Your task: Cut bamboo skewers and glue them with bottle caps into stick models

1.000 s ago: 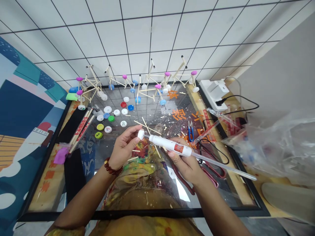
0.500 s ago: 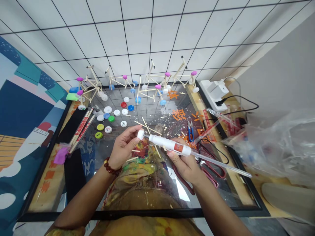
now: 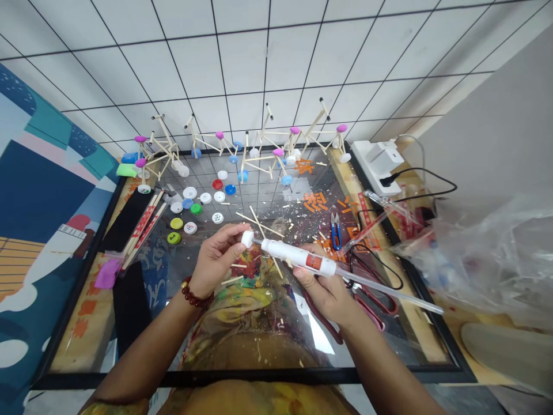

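Observation:
Between the fingertips and thumb of my left hand (image 3: 220, 256) is a white bottle cap (image 3: 247, 238). My right hand (image 3: 324, 285) is wrapped round a white hot glue gun (image 3: 298, 256) with a long clear glue stick (image 3: 393, 293) sticking out of its back end. The gun's metal nozzle (image 3: 258, 241) points left and meets the cap, or nearly so; I cannot tell whether they touch. Thin wooden sticks (image 3: 260, 225) lie on the glass just beyond my hands. Red-handled scissors (image 3: 375, 302) lie partly hidden beside my right hand.
Bottle caps (image 3: 196, 208) in several colours lie at the left middle. Small stick-built bicycles (image 3: 268, 155) line the back edge. Blue snips (image 3: 335, 230), a power strip (image 3: 375, 167) and clear plastic bags (image 3: 484, 248) are on the right. Packed sticks (image 3: 144, 225) and a black strip (image 3: 132, 305) lie left.
Almost nothing differs. Both hands keep the cap and glue gun in the same pose, with only a very slight shift of the view.

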Available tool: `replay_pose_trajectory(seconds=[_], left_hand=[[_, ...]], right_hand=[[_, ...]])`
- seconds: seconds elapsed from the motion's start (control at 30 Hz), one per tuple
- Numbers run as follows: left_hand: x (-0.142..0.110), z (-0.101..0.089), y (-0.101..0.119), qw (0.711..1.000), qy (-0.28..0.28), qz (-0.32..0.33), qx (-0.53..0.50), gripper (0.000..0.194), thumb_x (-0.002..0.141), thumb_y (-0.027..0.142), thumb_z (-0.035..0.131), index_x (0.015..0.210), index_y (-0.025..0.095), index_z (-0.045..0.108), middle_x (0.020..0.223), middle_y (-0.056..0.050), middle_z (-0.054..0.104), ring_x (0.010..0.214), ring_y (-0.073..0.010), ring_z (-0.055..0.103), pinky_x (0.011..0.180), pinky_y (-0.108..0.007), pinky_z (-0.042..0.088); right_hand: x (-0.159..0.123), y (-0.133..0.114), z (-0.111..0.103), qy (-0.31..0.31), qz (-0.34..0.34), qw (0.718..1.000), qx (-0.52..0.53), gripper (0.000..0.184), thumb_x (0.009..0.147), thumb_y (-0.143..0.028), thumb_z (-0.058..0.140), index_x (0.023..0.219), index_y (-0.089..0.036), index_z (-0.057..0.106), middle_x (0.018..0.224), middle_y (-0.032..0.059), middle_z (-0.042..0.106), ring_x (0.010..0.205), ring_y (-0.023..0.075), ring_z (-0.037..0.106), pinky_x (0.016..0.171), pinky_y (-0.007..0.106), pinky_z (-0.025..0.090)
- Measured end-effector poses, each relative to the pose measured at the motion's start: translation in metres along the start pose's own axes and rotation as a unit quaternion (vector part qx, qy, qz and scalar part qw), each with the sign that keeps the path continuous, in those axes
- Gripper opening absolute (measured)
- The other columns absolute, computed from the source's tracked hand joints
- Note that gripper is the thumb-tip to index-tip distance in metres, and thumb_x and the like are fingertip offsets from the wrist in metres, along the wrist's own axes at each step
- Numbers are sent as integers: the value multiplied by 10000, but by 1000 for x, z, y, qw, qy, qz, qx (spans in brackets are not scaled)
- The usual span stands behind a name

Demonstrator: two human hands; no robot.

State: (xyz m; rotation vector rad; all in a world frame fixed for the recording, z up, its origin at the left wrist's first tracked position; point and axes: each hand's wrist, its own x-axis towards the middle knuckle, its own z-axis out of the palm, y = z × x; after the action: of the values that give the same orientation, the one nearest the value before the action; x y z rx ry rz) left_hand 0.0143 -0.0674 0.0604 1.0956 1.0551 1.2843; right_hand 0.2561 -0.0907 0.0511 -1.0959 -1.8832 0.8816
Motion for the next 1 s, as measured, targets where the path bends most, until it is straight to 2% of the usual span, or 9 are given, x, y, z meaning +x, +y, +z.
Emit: replay_pose_trajectory(seconds=[0.13, 0.27, 0.4, 0.5, 0.67, 0.77, 1.0], left_hand=[[0, 6, -1, 999, 17, -26, -25, 335, 768, 240, 754, 1101, 215, 735, 1067, -71, 714, 846, -157, 647, 820, -286, 529], [2, 14, 0, 988, 63, -68, -126, 280, 754, 255, 771, 1028, 200, 747, 952, -43, 712, 821, -133, 635, 791, -258, 533], [7, 13, 5, 960, 86, -132, -231, 226, 748, 220, 775, 959, 147, 744, 886, -46, 686, 745, -102, 606, 728, -233, 526], [8, 11, 8, 950, 62, -168, -255, 238, 776, 209, 748, 993, 113, 738, 859, -64, 677, 752, -108, 606, 730, -232, 525], [3, 15, 11, 952, 33, -165, -257, 291, 756, 197, 760, 1036, 121, 744, 920, -69, 695, 773, -112, 603, 756, -228, 524], [2, 16, 12, 955, 28, -154, -251, 284, 764, 199, 753, 1041, 136, 747, 961, -70, 697, 799, -116, 606, 770, -228, 521], [2, 15, 13, 958, 26, -145, -247, 287, 772, 209, 749, 1051, 144, 741, 946, -64, 693, 797, -117, 608, 778, -236, 521]], right_hand=[[5, -8, 3, 16, -26, 999, -39, 169, 955, -307, 493, 1096, -218, 520, 995, 67, 600, 908, 227, 572, 789, 360, 455], [9, -17, 7, 37, -74, 994, -69, 154, 929, -292, 509, 1065, -220, 517, 918, 58, 597, 824, 230, 552, 759, 390, 424], [6, -17, 6, 80, -63, 994, -49, 147, 944, -269, 488, 1083, -222, 496, 953, 64, 568, 875, 228, 545, 775, 382, 431], [4, -15, 4, 78, -48, 995, -49, 148, 950, -280, 488, 1086, -224, 504, 964, 63, 569, 895, 224, 545, 773, 371, 438], [5, -17, 6, 43, -48, 997, -49, 159, 954, -303, 478, 1090, -224, 501, 964, 61, 580, 896, 230, 556, 790, 392, 448], [6, -18, 7, 47, -65, 995, -54, 172, 954, -283, 478, 1115, -225, 494, 994, 67, 591, 922, 234, 560, 812, 402, 446], [5, -16, 6, 39, -45, 996, -59, 174, 955, -312, 472, 1101, -222, 504, 977, 69, 594, 908, 238, 559, 801, 405, 446]])
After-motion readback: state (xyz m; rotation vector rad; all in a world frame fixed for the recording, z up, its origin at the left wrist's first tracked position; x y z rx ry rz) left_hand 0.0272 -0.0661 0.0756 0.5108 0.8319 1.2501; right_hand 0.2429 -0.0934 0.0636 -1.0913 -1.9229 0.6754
